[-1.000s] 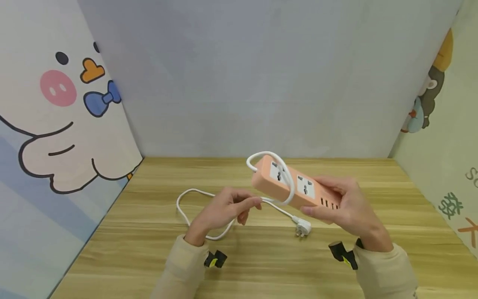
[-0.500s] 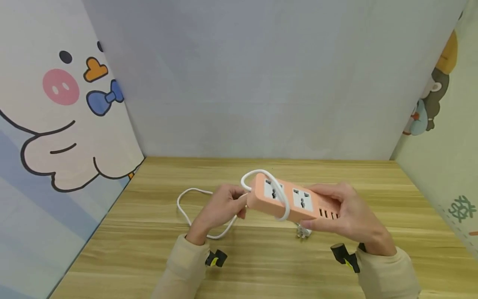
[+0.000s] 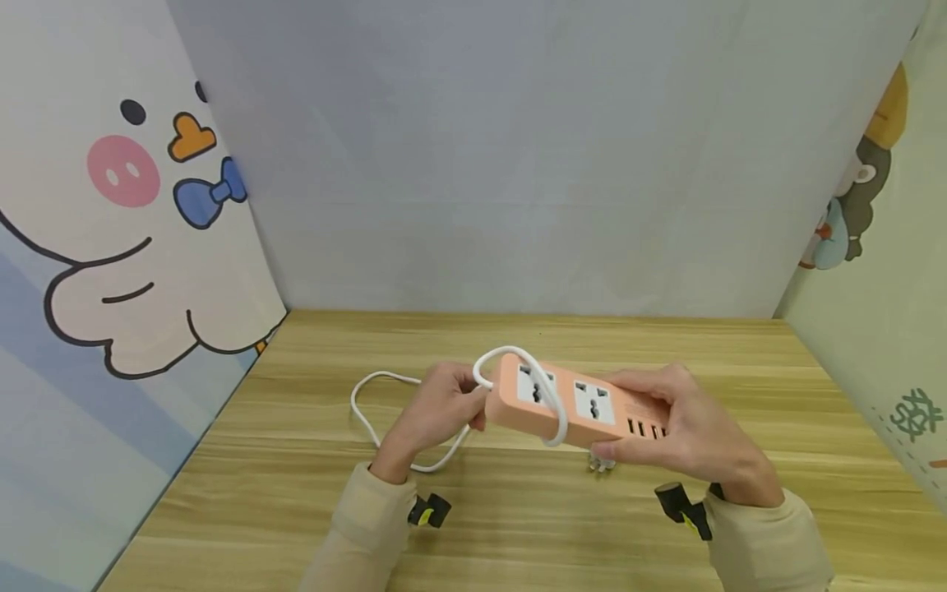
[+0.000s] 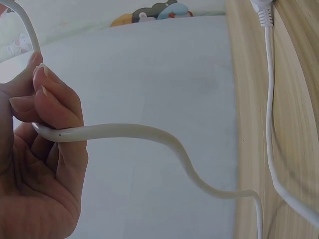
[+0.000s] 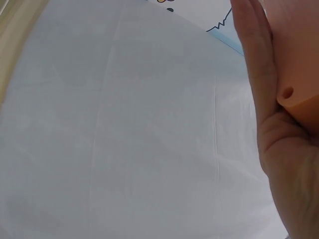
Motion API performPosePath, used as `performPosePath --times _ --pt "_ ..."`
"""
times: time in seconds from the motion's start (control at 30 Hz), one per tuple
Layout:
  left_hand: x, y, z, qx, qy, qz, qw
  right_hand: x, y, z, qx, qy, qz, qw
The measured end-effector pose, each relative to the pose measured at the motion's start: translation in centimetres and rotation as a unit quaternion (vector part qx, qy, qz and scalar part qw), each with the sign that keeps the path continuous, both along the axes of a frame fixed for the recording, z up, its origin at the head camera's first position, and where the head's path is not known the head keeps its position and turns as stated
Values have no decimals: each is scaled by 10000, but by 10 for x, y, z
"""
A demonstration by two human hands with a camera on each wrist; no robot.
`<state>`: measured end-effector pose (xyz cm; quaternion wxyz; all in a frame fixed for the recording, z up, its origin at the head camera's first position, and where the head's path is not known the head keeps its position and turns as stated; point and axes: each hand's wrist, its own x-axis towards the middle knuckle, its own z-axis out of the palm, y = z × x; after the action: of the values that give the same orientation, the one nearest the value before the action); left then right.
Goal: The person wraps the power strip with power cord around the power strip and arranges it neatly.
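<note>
An orange power strip [image 3: 594, 403] is held tilted above the table, gripped at its USB-port end by my right hand [image 3: 688, 427]. In the right wrist view its underside [image 5: 304, 55] lies against my fingers. White cord [image 3: 558, 407] loops over the strip's far end, crossing one socket. My left hand [image 3: 436, 407] is at that end. In the left wrist view, this hand [image 4: 55, 184] pinches the cord [image 4: 114, 131] with curled fingers. Part of the cord lies in a loop on the table. The plug [image 3: 601, 464] shows partly behind the strip.
The wood-grain table [image 3: 518, 526] spreads beneath both hands. A grey backdrop [image 3: 503, 164] rises at its far edge. Cartoon-printed panels stand on the left [image 3: 170, 271] and right [image 3: 873, 321]. Small black wrist mounts [image 3: 436, 510] sit at the cuffs.
The power strip and right hand have come lower and left. My left hand's fingers have moved slightly left, to the strip's end. The cord loop is now drawn closer round the strip.
</note>
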<state>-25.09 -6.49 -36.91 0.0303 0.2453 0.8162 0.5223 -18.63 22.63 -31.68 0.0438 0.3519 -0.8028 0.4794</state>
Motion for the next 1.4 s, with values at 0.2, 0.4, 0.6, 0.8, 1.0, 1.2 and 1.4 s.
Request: performPosePath --times 0.2,0.4,0.6,0.8,1.0,1.2,1.4 --pt "0 0 1 17 -8 63 10000 1 -1 3 80 -45 37 10000" --pt "2 0 2 39 -106 178 9998 4 -3 6 209 -182 63 9996" --pt "2 0 1 73 -28 185 9998 6 -6 7 250 -232 248 9991" --pt "3 -2 3 138 146 85 9998 5 -6 6 488 -225 466 9975" --pt "5 -2 3 69 338 39 9994 5 -7 7 749 -230 512 9956" --pt "7 0 4 35 530 180 9984 5 -7 7 999 -58 533 9936" --pt "7 1 5 12 582 303 9978 4 -7 6 1124 122 575 9919"
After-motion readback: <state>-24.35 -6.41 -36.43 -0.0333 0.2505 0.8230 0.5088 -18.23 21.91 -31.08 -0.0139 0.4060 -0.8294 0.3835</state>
